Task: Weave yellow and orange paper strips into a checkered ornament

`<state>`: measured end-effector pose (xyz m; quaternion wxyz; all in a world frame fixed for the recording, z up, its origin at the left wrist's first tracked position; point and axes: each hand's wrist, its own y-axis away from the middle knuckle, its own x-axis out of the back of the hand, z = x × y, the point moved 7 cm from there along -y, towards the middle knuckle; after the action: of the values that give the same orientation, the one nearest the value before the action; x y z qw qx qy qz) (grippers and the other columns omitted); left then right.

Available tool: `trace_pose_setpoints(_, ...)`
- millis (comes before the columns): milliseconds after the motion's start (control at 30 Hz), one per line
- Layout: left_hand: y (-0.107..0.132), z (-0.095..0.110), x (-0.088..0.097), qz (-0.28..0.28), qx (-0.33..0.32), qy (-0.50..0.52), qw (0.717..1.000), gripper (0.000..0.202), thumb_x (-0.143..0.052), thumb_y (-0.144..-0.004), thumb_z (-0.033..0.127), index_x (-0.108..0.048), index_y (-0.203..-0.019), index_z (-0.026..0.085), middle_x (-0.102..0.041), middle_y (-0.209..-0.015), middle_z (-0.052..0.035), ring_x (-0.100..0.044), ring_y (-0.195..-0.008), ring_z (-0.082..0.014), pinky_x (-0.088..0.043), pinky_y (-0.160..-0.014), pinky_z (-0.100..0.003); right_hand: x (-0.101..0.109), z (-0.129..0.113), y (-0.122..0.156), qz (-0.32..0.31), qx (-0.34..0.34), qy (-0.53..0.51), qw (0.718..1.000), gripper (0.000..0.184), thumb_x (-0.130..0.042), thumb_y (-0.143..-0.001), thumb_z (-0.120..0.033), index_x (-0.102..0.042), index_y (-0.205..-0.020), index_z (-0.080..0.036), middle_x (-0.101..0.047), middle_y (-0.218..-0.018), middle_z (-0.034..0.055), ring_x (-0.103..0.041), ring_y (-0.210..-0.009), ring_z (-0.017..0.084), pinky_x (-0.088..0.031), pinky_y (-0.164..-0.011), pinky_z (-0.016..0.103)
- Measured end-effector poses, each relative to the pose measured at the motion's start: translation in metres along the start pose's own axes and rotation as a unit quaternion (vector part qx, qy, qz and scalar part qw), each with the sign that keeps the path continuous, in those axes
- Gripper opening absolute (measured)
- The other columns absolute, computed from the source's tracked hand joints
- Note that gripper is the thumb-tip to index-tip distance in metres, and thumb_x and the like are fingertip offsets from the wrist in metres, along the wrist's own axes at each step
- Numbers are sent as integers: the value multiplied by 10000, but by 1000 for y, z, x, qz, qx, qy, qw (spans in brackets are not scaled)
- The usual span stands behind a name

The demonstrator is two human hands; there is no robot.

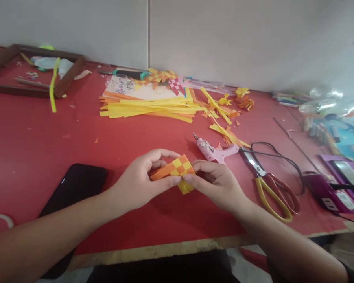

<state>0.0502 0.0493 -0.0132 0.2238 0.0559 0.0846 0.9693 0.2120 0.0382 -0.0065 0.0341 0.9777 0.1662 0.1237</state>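
Note:
Both hands hold one woven paper piece (181, 167) in an orange and yellow checker pattern, just above the red table (126, 137). My left hand (144, 179) grips its left side, with the thumb pressed on the front and an orange strip running back between the fingers. My right hand (214, 181) pinches its right edge between thumb and fingers. Yellow ends stick out below the two thumbs. Part of the piece is hidden behind my fingers. Beyond the right hand lies a pink glue gun (214, 150), its nozzle pointing left.
Scissors (268, 186) with yellow and red handles lie at right, near a purple device (327, 192). A black phone (73, 188) rests at left. Yellow and orange paper strips (147, 107) are piled at the back. A brown wooden frame (72, 72) stands back left, against the wall.

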Motion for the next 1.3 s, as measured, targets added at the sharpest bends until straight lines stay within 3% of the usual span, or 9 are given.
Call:
trace_pose_setpoints(200, -1, -2, -1, -5, 15, 11, 1000, 433, -803, -804, 412, -634, -1159, 231, -745, -1040, -24, -736, -942, -188, -578, -825, -268, 1, 8, 0, 4, -38, -2, 999, 293, -717, -844, -449, -670, -732, -182, -640, -687, 7, -546, -604, 112, -438, -550, 251)
trace_pose_setpoints(667, -3, -2, -4, -26, 17, 8, 999, 387, -791, -808, 374, -641, -1128, 215, -732, -1078, -27, -703, -962, -182, -544, -817, -268, 2, 10, 0, 11, -43, 10, 999, 266, -732, -821, -419, -664, -717, -184, -667, -690, 18, -581, -611, 127, -457, -557, 267)
trace_pose_setpoints(833, -1, 4, -8, -56, -30, -51, 997, 200, -717, -871, 399, -711, -906, 202, -727, -884, 3, -653, -856, -162, -490, -782, -270, -2, 5, 0, 0, -14, 57, 998, 167, -712, -818, -317, -664, -721, -189, -647, -693, 2, -551, -609, 108, -432, -549, 243)
trace_pose_setpoints(1100, -7, -4, -1, -33, 21, 73, 997, 224, -725, -866, 395, -681, -799, 185, -656, -748, 41, -580, -702, -99, -445, -665, -215, -1, -4, -1, 5, 25, 50, 998, 199, -687, -859, -343, -663, -744, -183, -632, -693, 9, -552, -619, 112, -442, -557, 245)
trace_pose_setpoints(1300, -4, -9, -4, -52, 63, 40, 996, 203, -788, -801, 363, -707, -823, 178, -683, -768, 22, -602, -709, -112, -446, -645, -214, 5, -6, 0, 41, 38, 1, 998, 201, -698, -851, -337, -647, -731, -183, -613, -681, 1, -553, -608, 108, -448, -538, 235)
